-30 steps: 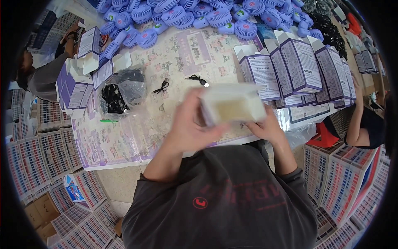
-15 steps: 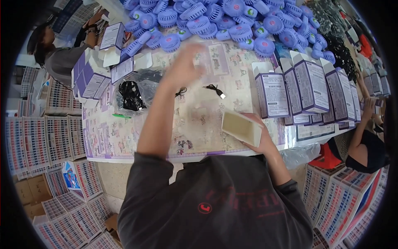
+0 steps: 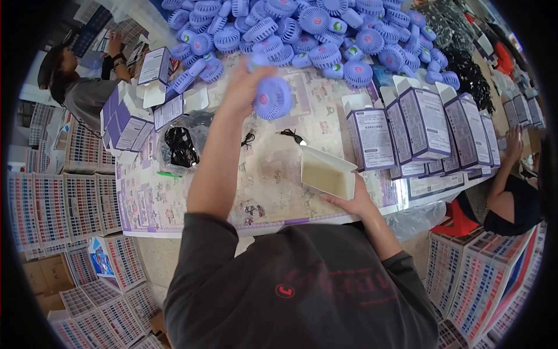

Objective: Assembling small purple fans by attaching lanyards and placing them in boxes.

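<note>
My left hand [image 3: 247,87] is closed on a purple handheld fan [image 3: 272,98], held above the table just in front of a big heap of like fans [image 3: 314,35]. In my right hand [image 3: 356,200] is an open box [image 3: 328,173], tilted so its pale inside faces me; no contents show in it. Between my hands a short black cable [image 3: 292,136] lies on the table, with another black cable [image 3: 248,138] left of it, near my left forearm.
Purple-and-white boxes [image 3: 375,139] stand in a row at the right. At the left are more boxes [image 3: 127,119] and a plastic bag of black cables [image 3: 181,145], with a green strip [image 3: 168,174] beside it. Other people work at both sides; printed cartons [image 3: 52,203] are stacked around.
My left hand has taken a fan from the heap and lifted it. The box in my right hand has shifted slightly left and turned a little.
</note>
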Motion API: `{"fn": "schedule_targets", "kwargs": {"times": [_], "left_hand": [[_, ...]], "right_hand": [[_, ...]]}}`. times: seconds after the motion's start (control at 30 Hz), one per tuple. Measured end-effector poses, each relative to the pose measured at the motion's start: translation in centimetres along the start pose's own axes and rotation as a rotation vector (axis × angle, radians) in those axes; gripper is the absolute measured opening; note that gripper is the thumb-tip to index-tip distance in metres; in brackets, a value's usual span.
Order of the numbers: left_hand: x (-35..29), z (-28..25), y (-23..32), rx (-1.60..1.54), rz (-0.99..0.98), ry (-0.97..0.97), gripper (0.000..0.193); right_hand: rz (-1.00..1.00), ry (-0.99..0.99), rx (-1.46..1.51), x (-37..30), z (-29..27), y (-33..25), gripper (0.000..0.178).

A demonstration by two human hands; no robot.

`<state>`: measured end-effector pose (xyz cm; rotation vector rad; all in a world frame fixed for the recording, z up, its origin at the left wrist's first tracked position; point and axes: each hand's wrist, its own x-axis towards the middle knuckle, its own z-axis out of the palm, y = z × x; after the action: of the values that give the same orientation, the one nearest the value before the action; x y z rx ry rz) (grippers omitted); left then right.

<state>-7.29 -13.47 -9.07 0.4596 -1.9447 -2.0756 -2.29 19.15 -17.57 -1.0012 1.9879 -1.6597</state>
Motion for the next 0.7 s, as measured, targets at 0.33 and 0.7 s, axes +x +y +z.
{"fn": "schedule_targets", "kwargs": {"times": [0.33, 0.7], "left_hand": [[-14.2, 6.7, 4.8, 0.664, 0.903, -0.539, 0.024], [-8.4, 2.5, -4.7, 1.12, 0.339, -0.371, 0.021]], "right_hand": [[0.071, -0.029, 0.068, 0.4, 0.7, 1.3, 0.058], [0.024, 0.001, 0.028, 0.5, 0.8, 0.3, 0.054]]}}
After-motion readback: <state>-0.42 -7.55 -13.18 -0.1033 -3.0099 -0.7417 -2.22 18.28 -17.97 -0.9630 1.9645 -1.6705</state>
